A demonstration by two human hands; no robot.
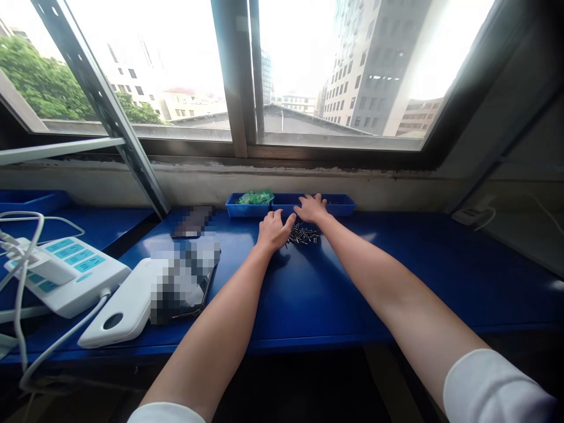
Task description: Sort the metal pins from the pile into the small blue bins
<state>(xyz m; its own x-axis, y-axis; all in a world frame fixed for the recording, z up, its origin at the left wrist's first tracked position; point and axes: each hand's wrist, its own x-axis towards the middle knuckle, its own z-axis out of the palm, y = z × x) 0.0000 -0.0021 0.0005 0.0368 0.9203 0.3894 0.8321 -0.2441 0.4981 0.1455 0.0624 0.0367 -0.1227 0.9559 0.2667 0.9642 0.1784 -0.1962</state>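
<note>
A small pile of dark screws or nails [304, 235] lies on the blue tabletop [326, 294]; their exact kind is too small to make out. At the pile's left edge is my left hand [274, 232], palm down, its thumb apart from the fingers. My right hand [312, 208] reaches over the front rim of a long blue bin [343, 205] behind the pile. Its fingers are spread, with the tips partly hidden, and nothing shows in its grasp. Beside that bin, on the left, a smaller blue bin [247, 210] holds green crinkled plastic [255, 197].
To the left lie a white power bank [118, 305], a dark phone [194, 220] and a partly blurred device [207, 288]. A white power strip [73, 273] with looping cables sits at the far left. A metal post [145, 170] and window wall bound the table's back.
</note>
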